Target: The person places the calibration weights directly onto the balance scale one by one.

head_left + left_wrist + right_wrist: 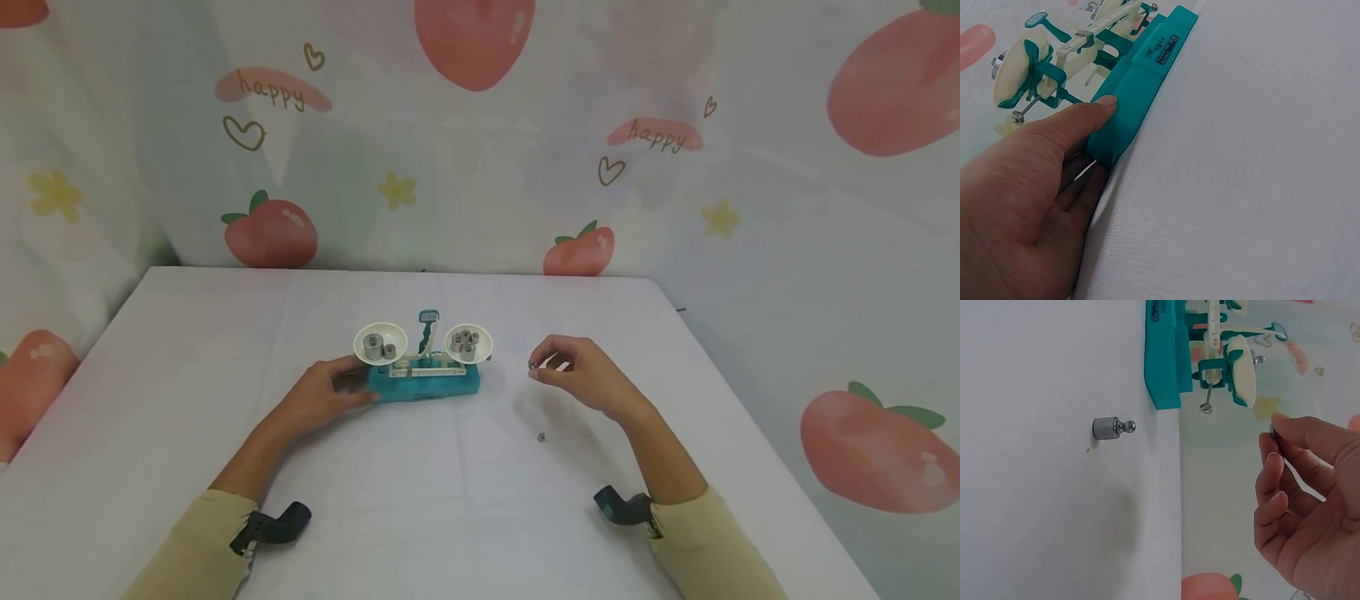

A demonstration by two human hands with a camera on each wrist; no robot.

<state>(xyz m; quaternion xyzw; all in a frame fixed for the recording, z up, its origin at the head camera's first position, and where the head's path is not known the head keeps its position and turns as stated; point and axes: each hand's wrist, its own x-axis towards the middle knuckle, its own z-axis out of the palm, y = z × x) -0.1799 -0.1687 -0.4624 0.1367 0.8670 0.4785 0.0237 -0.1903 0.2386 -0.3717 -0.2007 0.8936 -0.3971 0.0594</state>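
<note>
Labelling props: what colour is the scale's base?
Teal base; left wrist view shows it best.

We note a small teal balance scale [423,379] upright near the middle of the white table [187,400], long side facing us. Its two cream pans sit about level. The left pan [380,342] carries two metal weights; the right pan [468,341] carries a cluster of several smaller ones. The left hand [322,398] lies flat on the table, fingertips touching the left end of the teal base. The right hand [577,371], raised just right of the scale, pinches a tiny metal weight [532,365] between thumb and fingertip. One more knobbed weight [541,437] stands alone on the table, nearer us, apart from the scale.
</note>
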